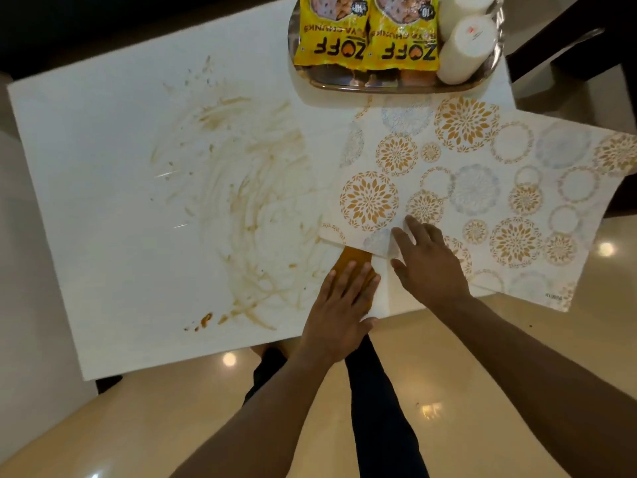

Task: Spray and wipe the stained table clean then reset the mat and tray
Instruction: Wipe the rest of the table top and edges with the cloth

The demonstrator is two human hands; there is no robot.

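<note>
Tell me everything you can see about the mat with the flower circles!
The mat is a thin, flat white sheet printed with gold flower rounds and pale grey-blue rings. It lies askew on the right part of the white table, its right end hanging past the table's edge. Its far edge sits just before the silver tray. The right hand rests with straight fingers on its near-left corner, which covers one end of an orange cloth that the left hand presses.

Smooth white surface with brown smears, shiny metal tray, glossy yellow plastic packets, matt patterned mat, shiny floor
</note>
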